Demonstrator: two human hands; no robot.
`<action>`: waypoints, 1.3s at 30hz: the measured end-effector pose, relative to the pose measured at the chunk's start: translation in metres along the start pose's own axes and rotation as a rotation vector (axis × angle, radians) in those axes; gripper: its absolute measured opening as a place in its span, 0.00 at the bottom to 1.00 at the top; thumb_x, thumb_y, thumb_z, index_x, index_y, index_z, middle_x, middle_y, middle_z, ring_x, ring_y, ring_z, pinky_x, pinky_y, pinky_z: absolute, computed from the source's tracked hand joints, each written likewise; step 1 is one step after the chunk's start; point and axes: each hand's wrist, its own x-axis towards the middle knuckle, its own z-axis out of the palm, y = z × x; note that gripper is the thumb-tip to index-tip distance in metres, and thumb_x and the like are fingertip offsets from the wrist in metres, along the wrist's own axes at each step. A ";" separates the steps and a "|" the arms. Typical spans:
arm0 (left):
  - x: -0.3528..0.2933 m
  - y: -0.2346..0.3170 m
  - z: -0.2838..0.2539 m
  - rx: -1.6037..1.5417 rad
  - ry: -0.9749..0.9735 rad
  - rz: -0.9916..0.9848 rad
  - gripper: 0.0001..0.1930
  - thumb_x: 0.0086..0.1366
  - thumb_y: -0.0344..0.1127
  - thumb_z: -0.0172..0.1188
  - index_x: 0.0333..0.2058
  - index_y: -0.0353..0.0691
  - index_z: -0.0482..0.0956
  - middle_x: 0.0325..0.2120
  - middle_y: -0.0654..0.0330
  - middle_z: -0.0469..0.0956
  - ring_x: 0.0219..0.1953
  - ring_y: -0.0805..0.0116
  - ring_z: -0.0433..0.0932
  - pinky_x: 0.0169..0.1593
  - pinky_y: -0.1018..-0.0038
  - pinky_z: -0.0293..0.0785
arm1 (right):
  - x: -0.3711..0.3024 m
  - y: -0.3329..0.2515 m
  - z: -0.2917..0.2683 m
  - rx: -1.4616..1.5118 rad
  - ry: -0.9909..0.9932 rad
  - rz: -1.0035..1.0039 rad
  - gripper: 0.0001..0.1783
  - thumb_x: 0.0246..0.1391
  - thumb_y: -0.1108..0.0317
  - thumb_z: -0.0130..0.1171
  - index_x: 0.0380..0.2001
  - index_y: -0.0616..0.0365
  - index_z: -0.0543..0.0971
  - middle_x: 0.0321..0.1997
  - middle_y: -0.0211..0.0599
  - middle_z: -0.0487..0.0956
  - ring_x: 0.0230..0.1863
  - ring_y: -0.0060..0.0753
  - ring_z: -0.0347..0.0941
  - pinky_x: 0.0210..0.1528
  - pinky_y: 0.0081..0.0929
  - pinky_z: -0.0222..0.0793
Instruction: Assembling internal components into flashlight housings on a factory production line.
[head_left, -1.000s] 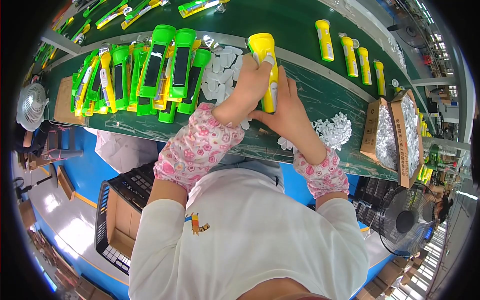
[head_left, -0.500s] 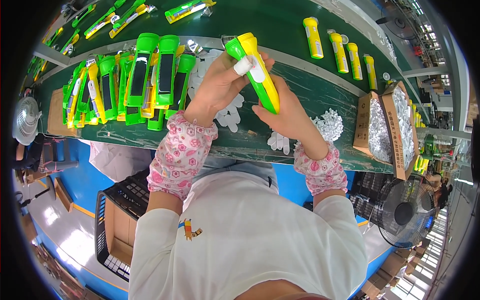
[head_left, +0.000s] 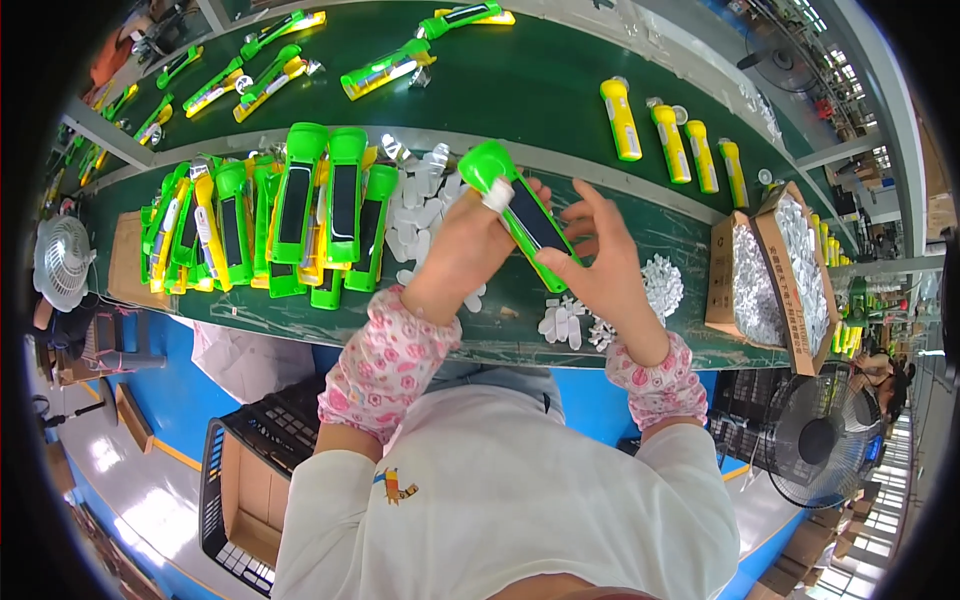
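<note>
Near the middle of the bench I hold a flashlight (head_left: 487, 166) with a green shell and a long dark panel facing up. My left hand (head_left: 468, 245) is closed around its upper body, with a white wrap on the thumb. My right hand (head_left: 608, 262) is at the flashlight's lower end, its fingers spread and its thumb against or just beside the green edge. Left of my hands lies a pile of green and yellow flashlights (head_left: 295, 205). Clear, rounded plastic pieces (head_left: 405, 225) are scattered between that pile and my left hand.
Small silvery parts (head_left: 662, 285) are heaped right of my right hand, near an open cardboard box (head_left: 733, 262) of similar parts. Several yellow flashlights (head_left: 667, 143) lie on the green surface beyond a grey rail. Black fan (head_left: 815, 440) at lower right; black crate (head_left: 215, 490) at lower left.
The flashlight has been turned over, from its yellow-and-green side with a white switch to its dark panel. My right hand has loosened and spread its fingers. The whole view has shifted slightly.
</note>
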 end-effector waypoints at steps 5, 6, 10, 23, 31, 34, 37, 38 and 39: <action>-0.006 -0.021 0.004 0.050 -0.006 0.010 0.19 0.69 0.41 0.51 0.54 0.37 0.64 0.48 0.57 0.71 0.53 0.63 0.70 0.58 0.61 0.67 | 0.005 -0.002 -0.019 -0.309 -0.282 -0.020 0.34 0.39 0.62 0.73 0.51 0.61 0.74 0.41 0.40 0.74 0.39 0.33 0.75 0.38 0.29 0.74; -0.005 -0.022 0.001 0.097 0.011 0.012 0.18 0.69 0.39 0.53 0.52 0.37 0.67 0.47 0.58 0.72 0.51 0.66 0.72 0.55 0.65 0.70 | 0.009 0.002 -0.024 -0.313 -0.279 -0.018 0.34 0.39 0.62 0.73 0.51 0.61 0.74 0.41 0.40 0.74 0.39 0.33 0.75 0.38 0.29 0.74; -0.002 -0.025 -0.004 0.120 0.186 -0.007 0.16 0.64 0.33 0.61 0.49 0.36 0.71 0.40 0.62 0.75 0.42 0.71 0.76 0.47 0.72 0.76 | 0.024 0.020 -0.034 -0.066 -0.427 0.121 0.30 0.40 0.62 0.72 0.47 0.65 0.75 0.40 0.43 0.76 0.40 0.35 0.76 0.43 0.28 0.73; -0.005 -0.020 0.007 0.047 0.236 0.113 0.18 0.72 0.38 0.45 0.56 0.36 0.64 0.45 0.59 0.72 0.48 0.67 0.72 0.56 0.65 0.68 | 0.029 0.024 -0.016 0.530 -0.349 0.274 0.27 0.55 0.66 0.62 0.54 0.70 0.69 0.48 0.40 0.77 0.45 0.27 0.75 0.49 0.24 0.71; -0.002 -0.027 0.006 0.105 0.296 0.174 0.13 0.69 0.32 0.45 0.50 0.37 0.67 0.43 0.59 0.72 0.44 0.68 0.72 0.49 0.70 0.70 | 0.029 0.035 -0.005 0.509 -0.310 0.289 0.23 0.62 0.59 0.53 0.53 0.65 0.71 0.46 0.39 0.78 0.41 0.24 0.74 0.42 0.24 0.72; -0.001 -0.030 0.008 0.100 0.365 0.207 0.12 0.68 0.30 0.45 0.49 0.36 0.68 0.42 0.60 0.72 0.44 0.69 0.73 0.48 0.70 0.70 | 0.024 0.032 0.005 0.299 -0.241 0.164 0.22 0.63 0.58 0.51 0.52 0.64 0.72 0.45 0.42 0.78 0.41 0.25 0.74 0.41 0.25 0.71; -0.001 -0.030 0.005 0.103 0.393 0.199 0.12 0.68 0.29 0.45 0.48 0.36 0.68 0.42 0.60 0.72 0.44 0.68 0.73 0.49 0.71 0.70 | 0.018 0.031 0.013 0.125 -0.169 0.008 0.20 0.62 0.61 0.49 0.52 0.63 0.72 0.42 0.47 0.77 0.41 0.39 0.75 0.43 0.29 0.69; -0.001 -0.030 0.005 0.104 0.398 0.203 0.12 0.68 0.29 0.45 0.48 0.36 0.68 0.42 0.60 0.72 0.44 0.68 0.73 0.49 0.71 0.70 | 0.016 0.031 0.015 0.018 -0.139 -0.076 0.19 0.62 0.62 0.49 0.51 0.62 0.73 0.41 0.49 0.76 0.41 0.44 0.74 0.44 0.31 0.69; -0.001 -0.030 0.004 0.096 0.415 0.198 0.12 0.68 0.29 0.45 0.48 0.36 0.67 0.42 0.59 0.72 0.44 0.68 0.73 0.49 0.70 0.70 | 0.015 0.030 0.016 0.021 -0.144 -0.079 0.19 0.62 0.62 0.49 0.51 0.62 0.73 0.41 0.49 0.76 0.41 0.44 0.74 0.44 0.31 0.69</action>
